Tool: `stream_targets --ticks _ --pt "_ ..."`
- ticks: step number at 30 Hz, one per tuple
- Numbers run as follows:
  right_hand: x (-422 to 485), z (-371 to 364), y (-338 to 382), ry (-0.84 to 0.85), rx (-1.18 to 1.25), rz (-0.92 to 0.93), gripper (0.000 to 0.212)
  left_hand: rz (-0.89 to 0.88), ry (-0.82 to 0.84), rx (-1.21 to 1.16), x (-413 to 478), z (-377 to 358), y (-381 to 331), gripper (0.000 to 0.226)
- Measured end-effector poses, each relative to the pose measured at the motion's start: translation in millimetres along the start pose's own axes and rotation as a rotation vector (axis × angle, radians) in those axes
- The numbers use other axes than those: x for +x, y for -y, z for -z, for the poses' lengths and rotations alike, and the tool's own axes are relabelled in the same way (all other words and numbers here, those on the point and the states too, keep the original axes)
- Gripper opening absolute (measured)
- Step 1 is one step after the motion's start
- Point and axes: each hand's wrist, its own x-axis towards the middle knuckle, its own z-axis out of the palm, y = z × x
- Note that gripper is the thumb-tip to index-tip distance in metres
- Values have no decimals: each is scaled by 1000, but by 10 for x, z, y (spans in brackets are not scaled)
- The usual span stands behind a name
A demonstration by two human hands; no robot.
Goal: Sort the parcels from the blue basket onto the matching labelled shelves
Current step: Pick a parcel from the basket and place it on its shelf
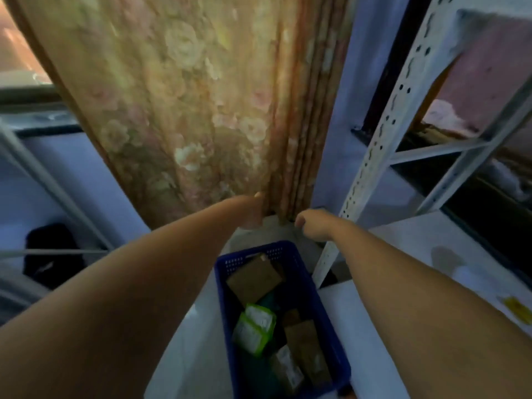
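Left hand (250, 212) was out at the hem of the curtain (187, 96), against the cloth. Its fingers were mostly hidden behind the wrist, so I couldn't tell whether it gripped the curtain or only touched it. Right hand (313, 223) was just beside it, apart from it, with fingers loosely curled and nothing in them, close to the rack upright (383, 131).

Basket (244, 256) sat below and between both forearms on a pale surface, at the foot of the upright, and neither hand was touching it. All the parcels were in it:
- brown box (253, 279) at the far end, tilted
- green-edged white packet (254, 326) mid-left, leaning
- second brown box (306, 344) along the right wall
- parcel with a white label (288, 367) at the near end, print too blurred to read

The rack was white perforated steel. Its lower shelf (417, 246) ran under the right forearm. A yellow label (518, 309) lay on the shelf at the right edge; its writing was unreadable. No brand or text was legible anywhere.

The curtain was floral and filled the upper centre. A dark object (51, 251) lay low at far left, behind a grey rail.
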Motion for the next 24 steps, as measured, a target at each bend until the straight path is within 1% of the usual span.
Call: stream_targets --ticks 2,6,10,13,15,19,23,24 --pt "284 -199 -77 41 75 11 33 18 20 30 179 -238 144 76" --pt "694 -881 -217 210 128 -29 31 67 116 34 540 -1040 524 73" --pt "1076 -1650 -429 232 137 -136 29 89 276 91 1005 -1861 858 61" --pt "1405 -2328 -652 297 171 -200 31 52 282 88 1519 -2426 1065 57" --pt "1632 -2736 -746 351 193 -239 38 35 301 42 1830 -2819 1199 52" --pt "2166 -3507 -867 337 271 -318 41 0 359 -35 2387 -3618 1420 53" --pt "2691 -4330 -856 389 382 -388 51 12 400 -123 2789 -4268 1655 49" --pt "2806 -4530 -855 397 389 -402 47 -22 420 -102 2863 -4407 1709 49"
